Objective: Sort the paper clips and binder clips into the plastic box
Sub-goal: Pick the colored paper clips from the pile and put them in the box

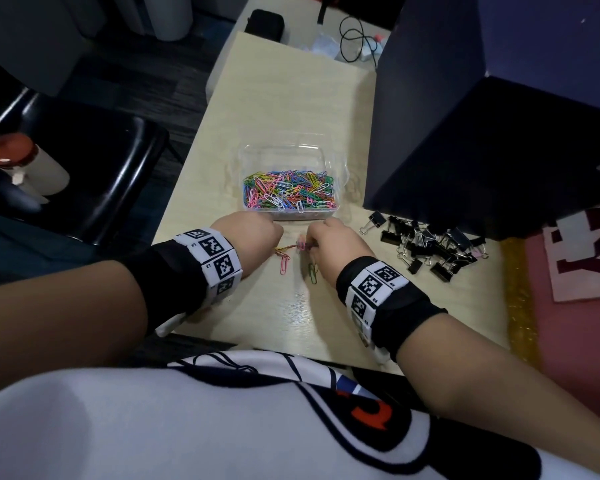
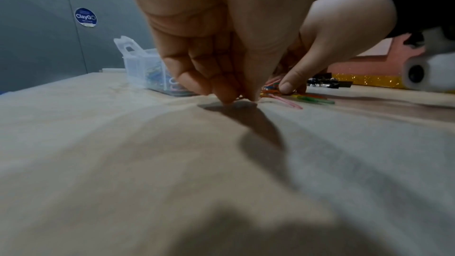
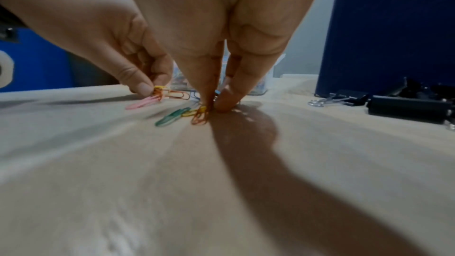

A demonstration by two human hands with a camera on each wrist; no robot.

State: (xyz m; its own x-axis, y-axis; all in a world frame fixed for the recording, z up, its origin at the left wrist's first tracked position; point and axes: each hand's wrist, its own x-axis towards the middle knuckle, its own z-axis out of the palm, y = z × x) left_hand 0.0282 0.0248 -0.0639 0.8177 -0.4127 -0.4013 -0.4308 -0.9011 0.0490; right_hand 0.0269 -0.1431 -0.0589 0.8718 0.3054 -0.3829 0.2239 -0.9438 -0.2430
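My left hand (image 1: pixel 253 233) and right hand (image 1: pixel 333 242) each pinch loose paper clips (image 1: pixel 284 263); I should gather fully (they snag) before lifting to the plastic box (image 1: pixel 340 168).

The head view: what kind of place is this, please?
Probably an office or study desk: a light wooden table beside a dark blue partition, a black chair, and stationery, namely binder clips and a plastic box of paper clips.

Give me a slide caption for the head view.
Both hands, left hand and right hand, pinch coloured paper clips before the clear plastic box.
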